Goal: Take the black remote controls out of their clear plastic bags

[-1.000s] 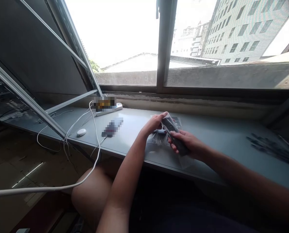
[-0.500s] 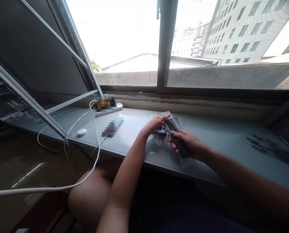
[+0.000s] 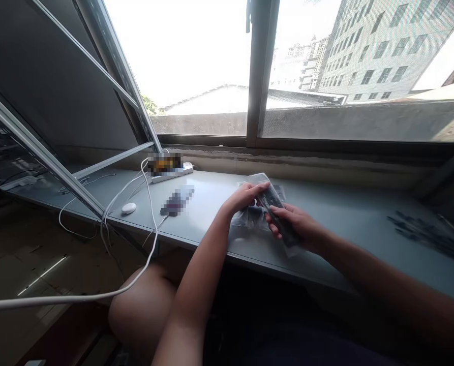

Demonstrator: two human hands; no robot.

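Note:
A clear plastic bag (image 3: 258, 181) with a long dark object (image 3: 278, 218) inside is held over the grey window ledge (image 3: 349, 213). My right hand (image 3: 297, 226) is wrapped round the lower end of the dark object. The fingers of my left hand (image 3: 244, 197) pinch the bag's upper end. More crumpled clear plastic (image 3: 247, 218) lies on the ledge just below my left hand.
A white power strip (image 3: 171, 170) and white cables (image 3: 135, 203) sit at the left of the ledge, with a small white round device (image 3: 128, 207) and a blurred flat item (image 3: 176, 200). Dark thin pieces (image 3: 421, 231) lie at the right. A metal frame (image 3: 43, 152) slants across the left.
My left hand has shifted a little along the bag's top end, and the plastic there now stands up higher. My right hand stays about where it was.

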